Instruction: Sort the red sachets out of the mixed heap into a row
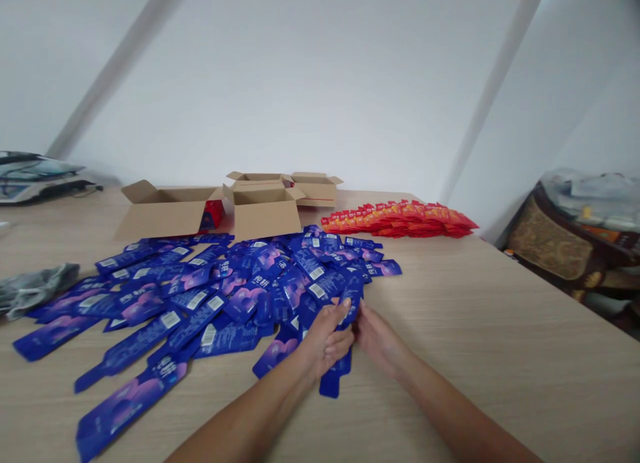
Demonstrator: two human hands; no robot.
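My left hand (327, 340) is closed around several blue sachets (353, 291) held upright at the near right side of a heap, its thumb across their front. Against the right edge of these same sachets my right hand (383, 340) presses, with its fingertips partly hidden behind them. Below my left hand the narrow end of another blue sachet (329, 385) sticks out toward me. The loose heap of blue sachets (245, 300), printed with pink-purple shapes and white barcode labels, spreads away to the left and behind both hands.
Open cardboard boxes (267, 213) stand behind the heap, one with a red box (213, 214) beside it. Overlapping red sachets (400, 219) lie in a row at the back right. Grey cloth (37, 288) is at the left; a patterned chair (550, 240) stands beyond the table's right edge.
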